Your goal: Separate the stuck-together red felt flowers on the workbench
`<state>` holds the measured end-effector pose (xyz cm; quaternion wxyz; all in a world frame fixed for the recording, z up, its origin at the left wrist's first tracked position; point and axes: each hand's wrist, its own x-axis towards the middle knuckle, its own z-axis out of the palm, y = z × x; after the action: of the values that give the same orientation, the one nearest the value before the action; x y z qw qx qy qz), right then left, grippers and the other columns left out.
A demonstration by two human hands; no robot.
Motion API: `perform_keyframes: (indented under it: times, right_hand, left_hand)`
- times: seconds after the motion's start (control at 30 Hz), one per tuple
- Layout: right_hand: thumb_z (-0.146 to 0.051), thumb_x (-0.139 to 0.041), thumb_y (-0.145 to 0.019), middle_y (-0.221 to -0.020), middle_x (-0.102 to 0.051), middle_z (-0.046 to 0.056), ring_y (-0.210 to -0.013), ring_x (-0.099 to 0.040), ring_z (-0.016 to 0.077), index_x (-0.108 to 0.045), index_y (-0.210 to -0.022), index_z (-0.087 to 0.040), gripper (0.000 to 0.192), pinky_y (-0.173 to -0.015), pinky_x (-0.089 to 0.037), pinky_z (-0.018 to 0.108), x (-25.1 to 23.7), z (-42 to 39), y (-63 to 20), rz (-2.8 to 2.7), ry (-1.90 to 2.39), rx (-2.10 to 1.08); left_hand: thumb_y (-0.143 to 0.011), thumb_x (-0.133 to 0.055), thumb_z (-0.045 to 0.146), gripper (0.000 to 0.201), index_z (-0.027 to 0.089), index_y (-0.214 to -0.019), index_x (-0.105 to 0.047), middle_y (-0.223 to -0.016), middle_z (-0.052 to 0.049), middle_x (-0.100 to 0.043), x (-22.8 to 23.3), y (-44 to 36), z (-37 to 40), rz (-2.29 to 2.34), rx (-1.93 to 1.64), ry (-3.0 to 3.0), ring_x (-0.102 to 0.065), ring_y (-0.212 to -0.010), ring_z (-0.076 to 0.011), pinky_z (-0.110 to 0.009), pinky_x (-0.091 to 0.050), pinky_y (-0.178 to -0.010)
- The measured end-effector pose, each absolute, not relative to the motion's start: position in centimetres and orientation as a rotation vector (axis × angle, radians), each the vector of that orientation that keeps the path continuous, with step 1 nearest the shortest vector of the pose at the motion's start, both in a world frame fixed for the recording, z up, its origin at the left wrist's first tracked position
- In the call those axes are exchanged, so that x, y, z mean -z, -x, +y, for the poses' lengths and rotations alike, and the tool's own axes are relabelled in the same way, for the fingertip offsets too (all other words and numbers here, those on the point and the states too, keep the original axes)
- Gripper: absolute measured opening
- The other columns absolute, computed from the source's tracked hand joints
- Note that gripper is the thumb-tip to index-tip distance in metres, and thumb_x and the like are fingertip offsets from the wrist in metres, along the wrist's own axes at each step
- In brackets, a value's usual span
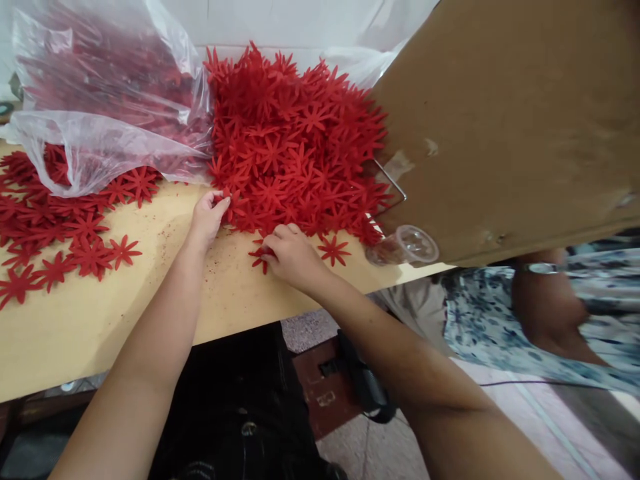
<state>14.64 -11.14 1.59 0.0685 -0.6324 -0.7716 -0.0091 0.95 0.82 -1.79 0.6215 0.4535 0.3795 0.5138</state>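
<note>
A tall heap of red flower cutouts [295, 147], each with several narrow petals, stands on the table in front of me. My left hand [207, 219] is at the heap's lower left edge, thumb and fingers pinched on a red flower cutout [227, 212] there. Just below the heap, my right hand [293, 259] has its fingers closed on another red flower cutout [257, 256], partly hidden behind the fingertips. One single cutout [333, 250] lies flat to the right of that hand.
More red cutouts [90, 257] spread across the left of the wooden table [165, 307]. Behind them sits a clear plastic bag [120, 143] with red pieces inside. A clear plastic cup [417, 245] lies beside a large cardboard panel [505, 133] at right. Another person's arm [545, 313] is beyond.
</note>
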Motion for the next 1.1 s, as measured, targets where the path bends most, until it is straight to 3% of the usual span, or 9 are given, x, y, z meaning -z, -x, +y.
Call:
perform_keyframes:
  times: [0.2,0.4,0.5,0.6,0.77,0.87,1.0,1.1]
  right_hand:
    - [-0.030,-0.045,-0.082,-0.072,-0.058,0.007,-0.071,-0.050,0.0193,-0.061,-0.083,-0.016,0.022,-0.065,-0.038,0.032,-3.8,-9.3,-18.5,-1.887,1.956,0.079]
    - [-0.028,-0.057,-0.071,-0.106,-0.056,0.018,-0.098,-0.047,0.0290,-0.054,-0.113,-0.009,0.046,-0.082,-0.037,0.043,-5.0,-7.3,-21.7,-1.648,1.977,0.480]
    - [-0.017,-0.045,-0.075,-0.091,-0.062,0.012,-0.090,-0.050,0.0244,-0.062,-0.098,-0.014,0.029,-0.082,-0.039,0.041,-4.7,-6.8,-19.0,-1.723,1.827,0.351]
    - [-0.016,-0.038,-0.079,-0.082,-0.064,0.008,-0.082,-0.053,0.0203,-0.063,-0.084,-0.017,0.025,-0.082,-0.040,0.038,-4.3,-6.0,-15.3,-1.733,1.682,0.145]
    - [-0.042,-0.050,-0.077,-0.077,-0.061,0.007,-0.072,-0.053,0.0169,-0.060,-0.085,-0.015,0.030,-0.075,-0.043,0.034,-3.2,-4.2,-12.5,-1.607,1.619,-0.285]
    - [-0.036,-0.059,-0.068,-0.080,-0.061,0.005,-0.071,-0.054,0.0146,-0.058,-0.084,-0.016,0.025,-0.070,-0.044,0.030,-2.1,-3.4,-12.5,-1.562,1.504,-0.539]
    - [-0.029,-0.054,-0.072,-0.068,-0.057,0.000,-0.062,-0.050,0.0115,-0.055,-0.072,-0.018,0.011,-0.063,-0.040,0.026,-0.9,-3.1,-12.7,-1.482,1.467,-0.555]
    - [-0.038,-0.044,-0.079,-0.054,-0.046,-0.002,-0.053,-0.042,0.0103,-0.049,-0.060,-0.018,0.028,-0.056,-0.035,0.026,-0.7,-3.2,-12.7,-1.387,1.550,-0.461]
  left_hand:
    - [-0.071,-0.054,0.012,0.005,0.015,-0.074,-0.052,-0.064,0.004,-0.056,1.6,-0.9,0.7,0.881,-1.175,-1.029,-0.052,-0.056,-0.0052,-0.020,-0.043,-0.062]
    - [-0.070,-0.056,0.011,0.009,0.014,-0.077,-0.053,-0.066,0.003,-0.057,1.6,-1.1,0.6,0.930,-1.123,-1.095,-0.051,-0.058,-0.0055,-0.021,-0.043,-0.065]
    - [-0.069,-0.057,0.012,0.007,0.013,-0.074,-0.052,-0.063,0.004,-0.055,1.5,-1.2,0.4,0.959,-1.113,-1.153,-0.048,-0.056,-0.0054,-0.020,-0.040,-0.062]
    - [-0.070,-0.059,0.016,0.009,0.014,-0.070,-0.050,-0.059,0.005,-0.052,1.3,-1.2,0.3,0.980,-1.106,-1.191,-0.045,-0.053,-0.0050,-0.019,-0.037,-0.057]
    - [-0.071,-0.058,0.020,0.011,0.014,-0.067,-0.050,-0.056,0.006,-0.049,1.0,-1.2,0.2,0.968,-1.135,-1.138,-0.042,-0.051,-0.0048,-0.019,-0.036,-0.055]
    - [-0.076,-0.054,0.031,0.020,0.014,-0.067,-0.053,-0.061,0.002,-0.054,0.9,-1.1,0.1,0.950,-1.190,-1.142,-0.049,-0.060,-0.0072,-0.021,-0.040,-0.064]
    - [-0.076,-0.051,0.045,0.032,0.014,-0.073,-0.056,-0.069,-0.002,-0.059,0.9,-1.0,-0.4,0.876,-1.143,-1.111,-0.054,-0.069,-0.0108,-0.025,-0.044,-0.069]
    - [-0.067,-0.064,0.035,0.026,0.014,-0.077,-0.054,-0.069,0.001,-0.058,0.9,-1.2,-0.8,0.810,-1.058,-1.161,-0.053,-0.064,-0.0087,-0.024,-0.044,-0.067]
